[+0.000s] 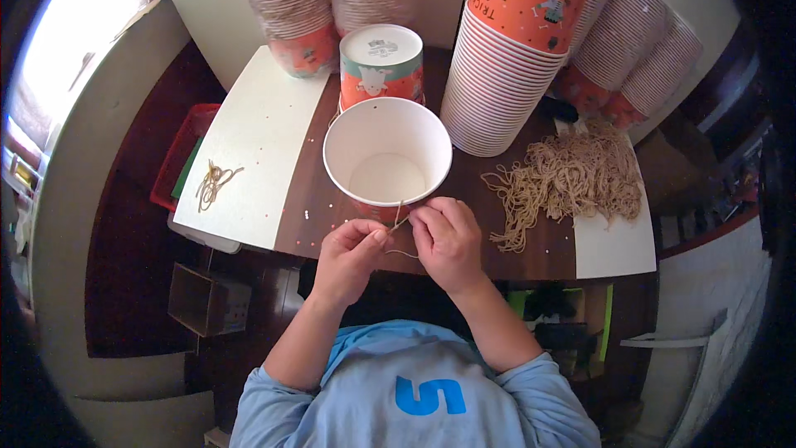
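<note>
A white-lined paper bucket (388,131) stands upright in front of me, its open mouth facing up. Just off its near side, both hands pinch a thin tan string (402,220). My left hand (351,254) has thumb and forefinger pressed together on it. Close beside, my right hand (448,239) grips the same string with curled fingers. One strand rises against the bucket's near wall, and a loose tail hangs between the hands. Whether the string passes through the bucket's wall cannot be made out.
Behind stands an upside-down bucket (381,75). A tall leaning stack of nested buckets (502,75) rises at back right, with bagged stacks (290,0) behind. A tangled heap of string (580,178) lies right; a small string bundle (214,185) lies on the left white board (261,149).
</note>
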A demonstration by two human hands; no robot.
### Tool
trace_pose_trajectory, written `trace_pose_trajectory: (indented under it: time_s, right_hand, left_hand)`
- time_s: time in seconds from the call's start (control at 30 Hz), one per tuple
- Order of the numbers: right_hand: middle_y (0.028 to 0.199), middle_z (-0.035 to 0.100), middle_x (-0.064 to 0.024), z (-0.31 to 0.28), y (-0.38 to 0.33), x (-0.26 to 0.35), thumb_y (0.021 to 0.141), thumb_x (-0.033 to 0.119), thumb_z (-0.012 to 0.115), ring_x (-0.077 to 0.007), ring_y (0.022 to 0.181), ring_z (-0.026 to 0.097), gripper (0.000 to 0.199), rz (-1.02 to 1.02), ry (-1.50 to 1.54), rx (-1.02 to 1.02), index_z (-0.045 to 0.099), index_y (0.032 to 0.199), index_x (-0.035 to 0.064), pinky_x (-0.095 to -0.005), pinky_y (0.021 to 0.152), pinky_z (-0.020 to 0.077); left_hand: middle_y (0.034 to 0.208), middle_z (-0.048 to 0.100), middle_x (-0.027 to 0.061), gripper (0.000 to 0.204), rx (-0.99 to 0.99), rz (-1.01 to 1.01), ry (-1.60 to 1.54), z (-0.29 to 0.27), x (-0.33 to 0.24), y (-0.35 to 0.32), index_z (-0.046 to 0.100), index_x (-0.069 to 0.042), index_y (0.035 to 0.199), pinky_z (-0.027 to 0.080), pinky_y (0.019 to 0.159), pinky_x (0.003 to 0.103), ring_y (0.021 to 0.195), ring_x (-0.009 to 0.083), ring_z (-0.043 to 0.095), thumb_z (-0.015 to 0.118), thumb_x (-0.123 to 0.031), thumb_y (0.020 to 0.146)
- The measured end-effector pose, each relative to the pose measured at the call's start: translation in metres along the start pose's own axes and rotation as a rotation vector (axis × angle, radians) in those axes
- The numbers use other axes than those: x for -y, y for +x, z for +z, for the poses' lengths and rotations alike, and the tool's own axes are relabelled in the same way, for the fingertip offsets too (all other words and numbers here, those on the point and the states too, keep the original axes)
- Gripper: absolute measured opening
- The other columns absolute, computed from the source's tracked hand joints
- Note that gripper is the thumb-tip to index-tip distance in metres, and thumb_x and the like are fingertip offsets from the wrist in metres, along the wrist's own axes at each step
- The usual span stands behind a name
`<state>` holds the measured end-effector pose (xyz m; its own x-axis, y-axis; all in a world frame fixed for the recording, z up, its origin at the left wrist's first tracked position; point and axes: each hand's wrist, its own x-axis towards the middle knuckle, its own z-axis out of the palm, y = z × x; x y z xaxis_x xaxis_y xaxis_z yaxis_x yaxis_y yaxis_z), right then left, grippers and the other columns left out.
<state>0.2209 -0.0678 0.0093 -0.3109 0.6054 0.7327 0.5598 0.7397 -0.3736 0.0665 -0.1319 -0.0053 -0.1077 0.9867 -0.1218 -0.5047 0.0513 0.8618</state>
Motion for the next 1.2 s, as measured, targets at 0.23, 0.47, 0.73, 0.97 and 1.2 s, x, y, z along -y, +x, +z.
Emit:
trace_pose_trajectory:
  time_s: [0.23, 0.47, 0.73, 0.97, 1.2]
  right_hand:
    - [0.104, 0.056, -0.0062, -0.021, -0.002, 0.009, 0.068, 0.007, 0.072, -0.0205, 0.074, 0.055, 0.037, -0.066, 0.153, 0.057, 0.062, 0.104, 0.0112, -0.0357, 0.07, 0.0424]
    - [0.103, 0.059, -0.0085, -0.008, 0.008, 0.008, 0.066, 0.003, 0.071, -0.0178, 0.066, 0.053, 0.032, -0.383, 0.265, 0.045, 0.064, 0.097, 0.008, -0.0323, 0.063, 0.043]
    - [0.091, 0.064, -0.0092, -0.012, 0.029, -0.017, 0.074, 0.002, 0.067, -0.0271, 0.079, 0.063, 0.018, -0.304, 0.304, 0.046, 0.061, 0.091, 0.0053, -0.0364, 0.068, 0.0512]
    - [0.085, 0.066, -0.0096, -0.063, 0.034, -0.053, 0.072, -0.006, 0.067, -0.0201, 0.08, 0.065, 0.013, -0.028, 0.553, 0.398, 0.063, 0.081, 0.0018, -0.0279, 0.07, 0.0514]
    - [0.095, 0.065, -0.0095, -0.118, 0.052, -0.089, 0.072, 0.006, 0.071, -0.0205, 0.088, 0.063, 0.02, 0.165, 0.577, 0.81, 0.065, 0.091, 0.0026, -0.0306, 0.078, 0.0496]
  left_hand:
    - [0.079, 0.063, 0.0039, 0.017, 0.05, -0.063, 0.372, -0.009, -0.016, -0.039, 0.062, -0.001, 0.101, 0.044, 0.06, 0.021, 0.067, 0.008, 0.054, 0.059, -0.013, 0.09]
    - [0.073, 0.062, 0.006, 0.016, 0.196, 0.237, 0.8, 0.018, -0.043, -0.049, 0.064, 0.002, 0.091, 0.047, 0.061, 0.023, 0.065, 0.0126, 0.058, 0.058, -0.012, 0.089]
    - [0.075, 0.064, 0.0087, 0.016, 0.565, 0.105, 0.531, 0.045, -0.098, -0.075, 0.066, 0.002, 0.089, 0.047, 0.059, 0.025, 0.066, 0.0145, 0.061, 0.058, -0.011, 0.089]
    - [0.085, 0.067, 0.0103, 0.023, 0.515, 0.023, 0.439, -0.014, -0.144, -0.077, 0.066, 0.005, 0.098, 0.046, 0.064, 0.023, 0.072, 0.0112, 0.06, 0.065, -0.012, 0.082]
    - [0.062, 0.055, 0.0026, 0.017, 0.152, 0.066, 0.185, -0.091, -0.163, -0.063, 0.06, 0.001, 0.072, 0.03, 0.046, 0.021, 0.05, 0.0071, 0.042, 0.062, -0.011, 0.082]
